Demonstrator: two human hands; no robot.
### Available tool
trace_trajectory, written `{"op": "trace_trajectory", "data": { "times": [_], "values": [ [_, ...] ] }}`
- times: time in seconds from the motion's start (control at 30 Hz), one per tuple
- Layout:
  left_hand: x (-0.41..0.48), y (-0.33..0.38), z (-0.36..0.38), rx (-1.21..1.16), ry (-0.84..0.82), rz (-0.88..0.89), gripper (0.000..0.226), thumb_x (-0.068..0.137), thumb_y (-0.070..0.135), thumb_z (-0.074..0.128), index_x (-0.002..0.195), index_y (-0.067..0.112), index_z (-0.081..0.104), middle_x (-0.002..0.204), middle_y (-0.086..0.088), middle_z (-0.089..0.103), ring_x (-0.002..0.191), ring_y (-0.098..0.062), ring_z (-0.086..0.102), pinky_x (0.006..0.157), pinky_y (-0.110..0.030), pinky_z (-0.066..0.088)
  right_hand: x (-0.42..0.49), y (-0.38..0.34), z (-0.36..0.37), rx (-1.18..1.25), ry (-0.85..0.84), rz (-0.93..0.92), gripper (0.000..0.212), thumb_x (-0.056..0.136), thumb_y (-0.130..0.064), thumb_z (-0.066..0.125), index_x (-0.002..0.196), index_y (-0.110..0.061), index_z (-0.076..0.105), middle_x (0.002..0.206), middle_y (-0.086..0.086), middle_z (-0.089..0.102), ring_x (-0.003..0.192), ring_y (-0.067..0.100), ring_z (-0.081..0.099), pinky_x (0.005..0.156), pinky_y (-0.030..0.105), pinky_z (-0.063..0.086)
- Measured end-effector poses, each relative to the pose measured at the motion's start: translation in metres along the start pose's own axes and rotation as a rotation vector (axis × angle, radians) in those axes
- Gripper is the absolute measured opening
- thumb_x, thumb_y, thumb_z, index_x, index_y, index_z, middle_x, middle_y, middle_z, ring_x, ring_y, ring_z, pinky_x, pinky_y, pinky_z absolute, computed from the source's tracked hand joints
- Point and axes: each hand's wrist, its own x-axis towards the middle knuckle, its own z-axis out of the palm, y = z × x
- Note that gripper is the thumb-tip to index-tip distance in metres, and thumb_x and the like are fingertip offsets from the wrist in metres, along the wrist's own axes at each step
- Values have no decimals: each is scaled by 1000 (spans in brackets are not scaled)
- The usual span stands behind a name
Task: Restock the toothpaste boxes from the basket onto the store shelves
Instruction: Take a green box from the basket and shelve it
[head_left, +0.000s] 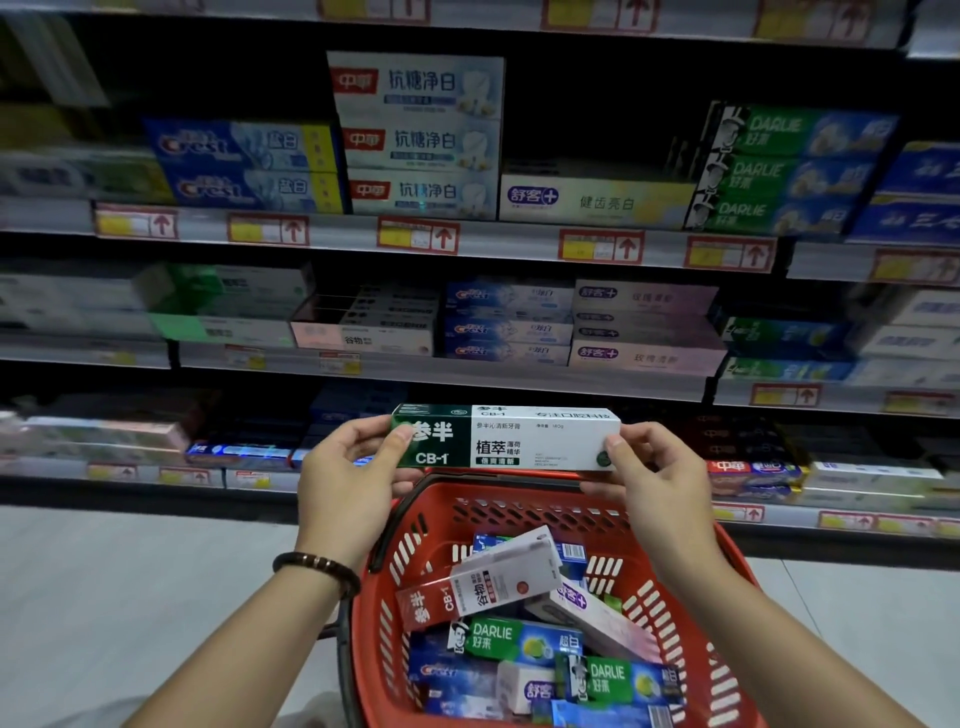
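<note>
Before me stand the long grey metal store shelves (467, 244), stacked with toothpaste cartons laid lengthwise. Below them, the red slotted plastic basket (395, 566) holds a loose heap of further cartons. Over its far rim I hold one green-and-white cardboard toothpaste box (506, 439). It is level, its long axis running left to right, parallel with the shelf edges, printed face toward me, green end to my left. My left hand (348, 467) pinches the green end and my right hand (654, 467) the white end, each equally near. The shelves lie straight ahead beyond the box; the lowest row is too blurred for me to pick out matching stock
</note>
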Motion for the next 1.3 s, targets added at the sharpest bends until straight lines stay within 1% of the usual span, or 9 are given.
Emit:
{"op": "trace_trajectory", "data": {
  "times": [0.17, 0.4, 0.5, 0.57, 0.7, 0.83, 1.07, 1.2, 1.3],
  "values": [
    [-3, 1, -9, 37, 32, 89, 15, 96, 22, 74, 110, 22, 69, 96, 2, 77, 71, -22, 78, 72, -40, 65, -7, -2, 9, -9, 17, -26, 8, 104, -15, 66, 98, -15, 71, 103, 12, 74, 89, 28, 79, 69, 44, 67],
    [-1, -2, -23, 116, 69, 174, 7, 96, 23, 73, 102, 23, 71, 98, 6, 75, 70, -19, 77, 70, -44, 65, -15, -8, 19, -74, 47, -97, 10, 102, -19, 70, 93, -20, 74, 94, 1, 76, 87, 21, 77, 69, 43, 67],
    [0, -6, -28, 173, 90, 211, 5, 95, 28, 74, 99, 32, 71, 96, 12, 75, 83, -10, 76, 74, -45, 65, -16, -10, 22, -140, 54, -121, 13, 101, -25, 72, 89, -29, 75, 91, -6, 77, 88, 23, 75, 77, 55, 64],
    [1, -5, -31, 213, 104, 226, 5, 94, 32, 74, 96, 34, 71, 93, 16, 75, 90, -4, 72, 81, -44, 64, -17, -12, 24, -155, 59, -131, 15, 101, -27, 72, 87, -33, 75, 91, -9, 77, 89, 21, 74, 80, 58, 63],
    [6, 5, -39, 177, 114, 236, 6, 93, 31, 76, 95, 34, 72, 89, 14, 74, 89, -7, 71, 84, -41, 63, -18, -21, 32, -187, 55, -158, 15, 100, -26, 73, 86, -30, 76, 88, -12, 77, 88, 9, 72, 83, 47, 61],
    [18, 17, -54, 167, 140, 260, 8, 93, 27, 77, 96, 33, 72, 92, 11, 75, 91, -8, 71, 86, -42, 62, -17, -28, 48, -170, 14, -172, 13, 98, -23, 74, 86, -28, 76, 86, -12, 77, 84, 5, 72, 78, 34, 55],
    [43, 35, -81, 292, 241, 278, 9, 99, 32, 67, 104, 35, 74, 94, 16, 72, 92, -1, 65, 82, -34, 57, -9, -44, 86, -149, -29, -182, 12, 98, -25, 76, 87, -29, 76, 85, -17, 76, 79, 2, 70, 71, 30, 55],
    [68, 44, -90, 231, 312, 217, 13, 100, 30, 66, 109, 30, 76, 99, 14, 72, 95, -9, 66, 91, -39, 57, -2, -47, 119, -145, -36, -189, 12, 96, -26, 77, 85, -30, 76, 84, -17, 76, 82, 1, 70, 74, 32, 57],
    [90, 52, -96, 185, 364, 193, 14, 101, 26, 66, 111, 27, 76, 99, 12, 70, 95, -12, 64, 93, -36, 53, 4, -49, 147, -136, -30, -200, 14, 95, -26, 79, 82, -30, 75, 82, -19, 76, 80, 0, 70, 74, 30, 54]
  ]
}}
